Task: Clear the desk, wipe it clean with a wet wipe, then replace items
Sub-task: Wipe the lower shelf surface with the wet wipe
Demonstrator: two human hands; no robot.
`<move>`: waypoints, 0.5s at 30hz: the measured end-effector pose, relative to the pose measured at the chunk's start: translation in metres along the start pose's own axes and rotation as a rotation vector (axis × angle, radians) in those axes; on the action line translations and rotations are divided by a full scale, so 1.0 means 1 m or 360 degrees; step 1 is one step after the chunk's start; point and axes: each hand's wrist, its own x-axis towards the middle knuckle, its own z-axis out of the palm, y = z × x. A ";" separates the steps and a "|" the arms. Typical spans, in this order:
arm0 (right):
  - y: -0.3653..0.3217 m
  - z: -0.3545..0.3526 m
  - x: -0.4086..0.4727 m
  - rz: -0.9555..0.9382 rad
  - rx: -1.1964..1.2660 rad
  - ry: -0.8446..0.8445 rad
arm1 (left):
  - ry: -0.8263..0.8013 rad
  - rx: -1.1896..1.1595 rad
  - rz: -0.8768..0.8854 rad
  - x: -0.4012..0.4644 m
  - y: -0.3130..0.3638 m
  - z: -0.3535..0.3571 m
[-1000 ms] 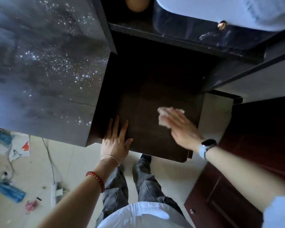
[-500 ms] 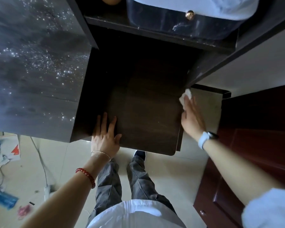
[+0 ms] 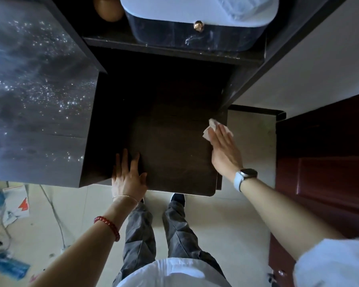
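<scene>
Here the right hand (image 3: 223,151) lies flat, fingers straight and together, pressing the wet wipe (image 3: 210,129) onto the dark desk surface (image 3: 174,146) close to its right edge; the crumpled front of the wipe shows beyond the fingertips, the rest is hidden under the palm. The left hand (image 3: 128,177) rests spread and flat on the near left corner of the same surface, holding nothing, well apart from the right hand. Beyond both hands, on a higher shelf, stands a dark container with a pale lid (image 3: 195,23), with a rounded tan object (image 3: 108,8) beside it.

The wipe is judged light, soft and limp, and, being damp, likely to cling and bunch or roll under a push. It is best controlled by broad flat pressure from the fingers rather than a pinch. Near the edge it may slide off the surface. The desk appears rigid and smooth.
</scene>
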 end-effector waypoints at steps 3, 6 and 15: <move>0.006 -0.010 0.026 0.0164 0.0049 0.0100 | 0.0010 0.0014 0.0024 0.000 -0.002 0.000; -0.002 0.000 0.013 0.0191 0.0117 0.0021 | -0.0012 0.0029 0.0052 0.000 -0.005 0.000; -0.117 0.080 -0.088 -0.0193 0.0445 -0.0017 | 0.0135 0.0015 0.0371 -0.042 -0.041 0.006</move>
